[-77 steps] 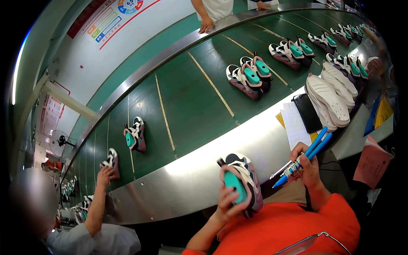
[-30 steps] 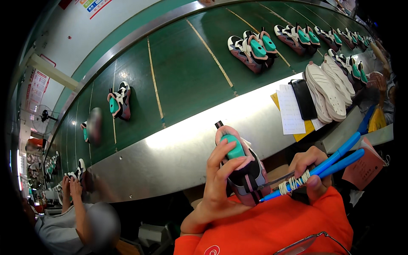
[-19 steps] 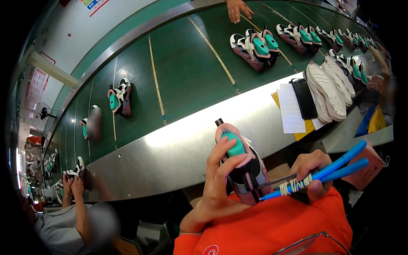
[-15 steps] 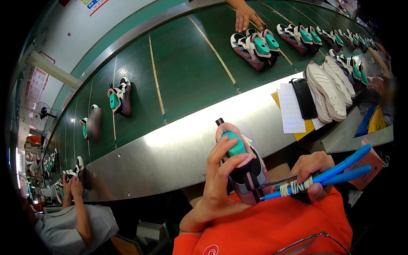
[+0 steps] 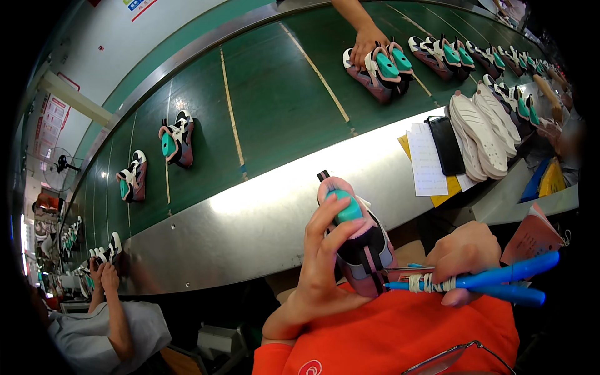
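Observation:
My left hand [image 5: 320, 265] wraps around a sneaker [image 5: 364, 262] held over my lap, its fingers across a teal insert [image 5: 348, 210] in the pink-lined opening. The shoe is black, grey and pink with a striped pull loop. In my right hand [image 5: 467, 250] is a bundle of blue pens [image 5: 514, 274], wound with pale bands [image 5: 431, 282]. A thin metal piece lies along the bundle; its kind is unclear. The pen tip is at the sneaker's lower side, touching or very near it.
A steel ledge [image 5: 275, 237] borders a green conveyor [image 5: 269, 119] carrying several sneakers. Another person's hand [image 5: 369, 44] grips a shoe across the belt. White soles [image 5: 478, 137], a black phone [image 5: 445, 145] and papers [image 5: 427, 162] lie at right. A person in grey [image 5: 112, 337] handles a shoe at left.
The pen bundle has swung, its rear end dropping lower, while my left hand keeps the sneaker nearly still. Across the belt, the other person's hand has come down onto a shoe.

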The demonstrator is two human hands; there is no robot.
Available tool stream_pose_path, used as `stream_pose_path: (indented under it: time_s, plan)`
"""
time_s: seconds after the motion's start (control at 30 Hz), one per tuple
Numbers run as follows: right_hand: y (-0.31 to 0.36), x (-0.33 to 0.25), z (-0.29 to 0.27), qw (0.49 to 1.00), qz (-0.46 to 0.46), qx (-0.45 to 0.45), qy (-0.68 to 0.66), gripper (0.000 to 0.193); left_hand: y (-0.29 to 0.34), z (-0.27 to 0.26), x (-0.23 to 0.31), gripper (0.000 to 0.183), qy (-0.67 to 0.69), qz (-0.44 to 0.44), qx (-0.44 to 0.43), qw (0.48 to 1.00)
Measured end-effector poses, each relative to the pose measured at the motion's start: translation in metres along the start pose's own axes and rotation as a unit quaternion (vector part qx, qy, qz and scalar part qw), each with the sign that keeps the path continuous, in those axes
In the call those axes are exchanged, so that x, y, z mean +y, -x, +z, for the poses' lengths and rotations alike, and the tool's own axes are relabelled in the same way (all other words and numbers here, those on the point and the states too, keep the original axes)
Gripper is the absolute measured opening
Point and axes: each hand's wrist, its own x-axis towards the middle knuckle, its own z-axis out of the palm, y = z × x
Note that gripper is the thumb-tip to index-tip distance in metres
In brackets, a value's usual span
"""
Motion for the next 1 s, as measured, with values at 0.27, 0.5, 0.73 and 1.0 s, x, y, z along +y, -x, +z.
stream_pose_path:
  time_s: [0.27, 0.5, 0.73, 1.0]
  plan:
    - [-0.001, 0.005, 0.006, 0.997, -0.039, -0.009, 0.069, 0.039, 0.0, -0.009, -0.002, 0.083, -0.015, 0.003, -0.004, 1.0]
    - [0.034, 0.035, 0.037, 0.861, -0.067, 0.501, -0.056, 0.037, 0.009, -0.003, -0.018, 0.073, -0.017, 0.097, 0.036, 0.994]
    - [0.052, 0.128, 0.062, 0.726, 0.167, 0.636, -0.204, 0.03, 0.076, 0.018, -0.117, 0.047, -0.362, 0.419, -0.019, 0.833]
    - [0.049, 0.158, 0.071, 0.7, 0.191, 0.639, -0.255, 0.025, 0.018, -0.013, -0.153, 0.049, -0.328, 0.325, -0.096, 0.882]
